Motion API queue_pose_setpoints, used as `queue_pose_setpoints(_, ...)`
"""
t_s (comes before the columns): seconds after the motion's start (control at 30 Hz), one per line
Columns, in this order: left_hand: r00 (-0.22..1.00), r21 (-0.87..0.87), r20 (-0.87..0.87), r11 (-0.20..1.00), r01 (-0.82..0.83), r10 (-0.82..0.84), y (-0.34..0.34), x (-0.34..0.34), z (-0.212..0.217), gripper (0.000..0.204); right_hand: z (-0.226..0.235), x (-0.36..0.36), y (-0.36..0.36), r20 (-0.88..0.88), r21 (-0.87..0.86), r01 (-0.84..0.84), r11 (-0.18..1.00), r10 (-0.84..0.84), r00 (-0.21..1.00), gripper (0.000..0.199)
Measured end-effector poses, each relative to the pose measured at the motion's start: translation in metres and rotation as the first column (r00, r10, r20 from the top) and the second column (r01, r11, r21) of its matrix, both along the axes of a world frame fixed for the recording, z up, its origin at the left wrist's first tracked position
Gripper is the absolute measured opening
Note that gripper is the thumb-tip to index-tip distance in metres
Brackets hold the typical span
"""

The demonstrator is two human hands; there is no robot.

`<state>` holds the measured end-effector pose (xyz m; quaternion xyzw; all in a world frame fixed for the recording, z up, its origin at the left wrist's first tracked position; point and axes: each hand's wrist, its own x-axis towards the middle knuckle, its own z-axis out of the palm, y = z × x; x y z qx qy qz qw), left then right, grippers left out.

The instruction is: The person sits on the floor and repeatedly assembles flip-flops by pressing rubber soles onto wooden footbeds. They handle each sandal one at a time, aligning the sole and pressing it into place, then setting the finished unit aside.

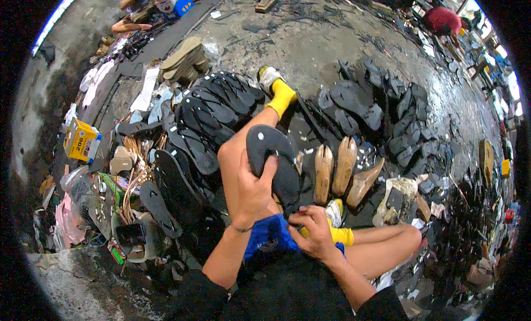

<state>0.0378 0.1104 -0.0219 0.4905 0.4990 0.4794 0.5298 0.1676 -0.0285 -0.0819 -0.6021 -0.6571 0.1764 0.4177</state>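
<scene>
seated on a dirty concrete floor (332, 39), legs out, yellow socks on both feet. left hand (253, 191) wrapped around the lower end of a black sandal sole (274, 163), thumb up across its face, fingers closed behind it, gripping firm. sole held upright over the left knee, slightly tilted, small pale hole near its top end. right hand (314, 231) just below and right of the sole, over the lap by the blue shorts (268, 238), fingers curled and pinched together at the sole's bottom edge; can't tell whether anything small sits between the fingertips. left foot in yellow sock (279, 94) stretched forward, resting among fanned rows of black soles (207, 119) spread on the floor to the left. more black soles heaped (381, 108) on the right, well apart from the hands. three wooden shoe lasts (344, 169) lying side by side just right of the held sole, near the right knee. stack of tan soles (185, 58) farther up left. yellow cardboard box (82, 139) at far left, near plastic bags and scraps. another person in a red top (442, 19) crouched far off at upper right, another partly in view at top left.
</scene>
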Motion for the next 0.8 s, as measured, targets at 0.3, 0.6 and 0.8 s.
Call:
queue_pose_setpoints(0.3, 0.563, 0.132, -0.111, 0.549, 0.825, -0.819, -0.115, -0.042, 0.028, 0.058, 0.125, 0.063, -0.067, -0.147, -0.283, -0.441, 0.852, 0.415, 0.898, 0.086)
queue_pose_setpoints(0.6, 0.592, 0.148, -0.322, 0.578, 0.803, -0.739, -0.13, -0.047, 0.023, 0.049, 0.105, 0.057, -0.084, -0.126, -0.267, -0.369, 0.89, 0.347, 0.929, 0.059)
queue_pose_setpoints(0.8, 0.761, 0.185, -0.34, 0.754, 0.631, -0.553, -0.13, -0.034, 0.021, 0.039, 0.042, 0.069, -0.05, -0.577, -0.132, -0.531, 0.837, 0.371, 0.728, 0.033)
